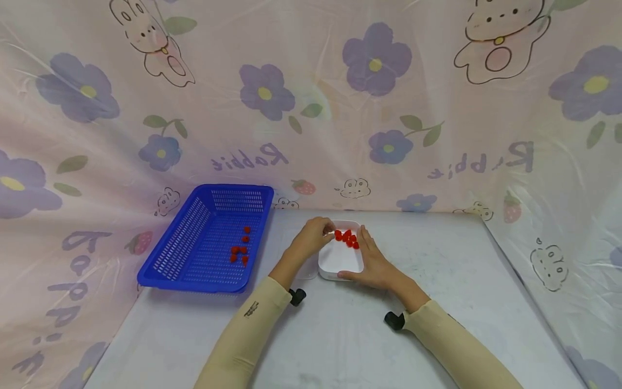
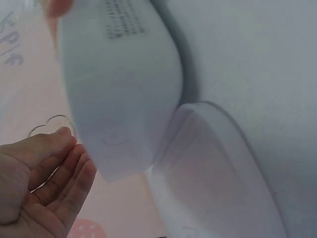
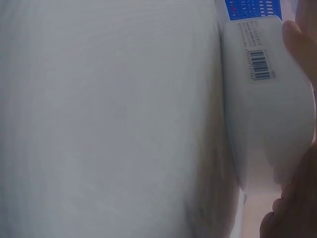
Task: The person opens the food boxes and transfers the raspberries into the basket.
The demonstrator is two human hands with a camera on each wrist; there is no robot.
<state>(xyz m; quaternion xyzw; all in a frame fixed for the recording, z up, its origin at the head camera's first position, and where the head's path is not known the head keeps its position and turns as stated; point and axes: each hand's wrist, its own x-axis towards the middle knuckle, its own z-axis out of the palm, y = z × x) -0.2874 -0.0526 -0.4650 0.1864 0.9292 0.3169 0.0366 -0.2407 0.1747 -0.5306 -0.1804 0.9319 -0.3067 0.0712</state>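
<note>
A white plastic box (image 1: 340, 262) sits on the table, with several small red berry-like pieces (image 1: 346, 236) in its far part. My right hand (image 1: 376, 265) grips the box from the right, thumb at its near side and fingers along its right wall; in the right wrist view the box wall (image 3: 267, 119) bears a barcode label. My left hand (image 1: 312, 236) is at the box's far left rim, beside the red pieces. In the left wrist view the left hand (image 2: 47, 183) has its thumb near loosely bent fingers, and nothing shows between them.
A blue plastic basket (image 1: 170, 278) stands to the left, with several more red pieces (image 1: 239, 250) on its floor. A translucent lid (image 2: 213, 173) lies beside the box on its left, partly under the left arm. A patterned curtain (image 1: 330, 135) rises behind the table (image 1: 437, 302).
</note>
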